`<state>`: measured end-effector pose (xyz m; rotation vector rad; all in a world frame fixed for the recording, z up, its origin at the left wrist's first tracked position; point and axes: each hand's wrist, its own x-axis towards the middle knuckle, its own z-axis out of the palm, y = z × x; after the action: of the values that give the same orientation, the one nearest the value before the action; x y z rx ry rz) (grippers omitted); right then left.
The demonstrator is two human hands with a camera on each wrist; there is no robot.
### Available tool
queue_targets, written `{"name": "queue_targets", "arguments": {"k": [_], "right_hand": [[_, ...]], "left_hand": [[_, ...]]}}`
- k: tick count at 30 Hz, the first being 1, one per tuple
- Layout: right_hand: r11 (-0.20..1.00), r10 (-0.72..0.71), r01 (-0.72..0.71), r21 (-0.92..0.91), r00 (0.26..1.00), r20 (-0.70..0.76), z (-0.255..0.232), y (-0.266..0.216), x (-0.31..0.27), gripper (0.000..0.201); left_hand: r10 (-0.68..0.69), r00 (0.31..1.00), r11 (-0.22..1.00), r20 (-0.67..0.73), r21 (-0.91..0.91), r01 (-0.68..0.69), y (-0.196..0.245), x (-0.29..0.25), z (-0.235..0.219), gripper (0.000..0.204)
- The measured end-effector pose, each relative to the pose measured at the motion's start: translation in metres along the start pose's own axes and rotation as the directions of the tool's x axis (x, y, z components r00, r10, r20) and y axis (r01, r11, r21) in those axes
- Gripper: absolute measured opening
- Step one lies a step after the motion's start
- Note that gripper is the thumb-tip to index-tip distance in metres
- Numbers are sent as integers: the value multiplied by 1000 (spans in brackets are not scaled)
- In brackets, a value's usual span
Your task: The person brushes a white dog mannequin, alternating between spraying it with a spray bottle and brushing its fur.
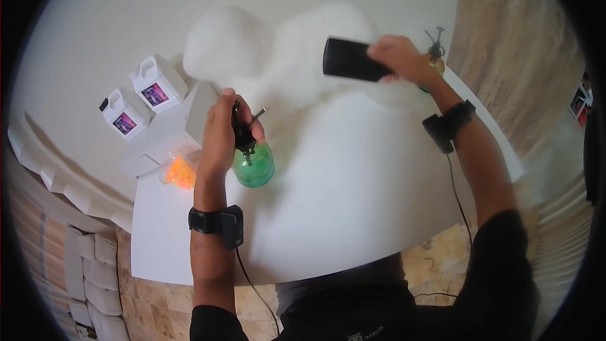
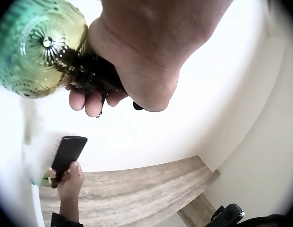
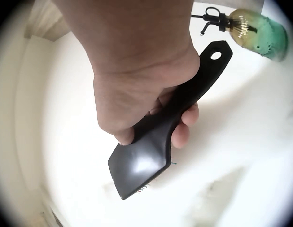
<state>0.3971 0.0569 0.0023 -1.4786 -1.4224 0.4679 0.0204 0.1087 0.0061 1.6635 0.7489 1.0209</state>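
Observation:
My left hand (image 1: 218, 132) grips the black pump top of a green glass spray bottle (image 1: 254, 169), which stands upright over the white table. A thin nozzle points out to the right of the fingers. In my right hand (image 1: 404, 58) is a black paddle hairbrush (image 1: 352, 60), held by its handle, its smooth back facing up and its bristles (image 3: 144, 189) facing down. The brush overlaps a large white fluffy form (image 1: 315, 38) with a rounded, head-like lump (image 1: 227, 44) at its left. A second spray bottle (image 3: 262, 34), amber and green, stands close by the right hand.
Two white jugs with purple labels, one nearer (image 1: 125, 113) and one farther (image 1: 158, 85), stand at the left. Close to the left forearm is a clear cup (image 1: 180, 173) with glowing orange contents. The white table (image 1: 353, 215) has a curved front edge; cables run from both wristbands.

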Motion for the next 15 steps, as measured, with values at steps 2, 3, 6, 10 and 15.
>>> {"name": "queue_targets", "arguments": {"k": [2,3,6,10,15], "right_hand": [[992,12,0,-128,995,98,4,13,-12,33],[982,13,18,-189,986,165,4,26,-15,34],[946,114,-9,-325,945,306,1,30,-30,39],[958,18,64,-279,959,282,-10,19,-21,35],[984,-139,150,94,983,-121,-30,-9,15,47]], "left_hand": [[1,1000,1000,2,-4,-1,0,1,1,49],[-9,1000,1000,4,7,9,1,1,0,49],[-10,1000,1000,12,24,10,2,0,-1,49],[6,1000,1000,-9,29,-6,9,0,0,49],[48,999,997,-13,-61,-48,27,5,13,50]]}}
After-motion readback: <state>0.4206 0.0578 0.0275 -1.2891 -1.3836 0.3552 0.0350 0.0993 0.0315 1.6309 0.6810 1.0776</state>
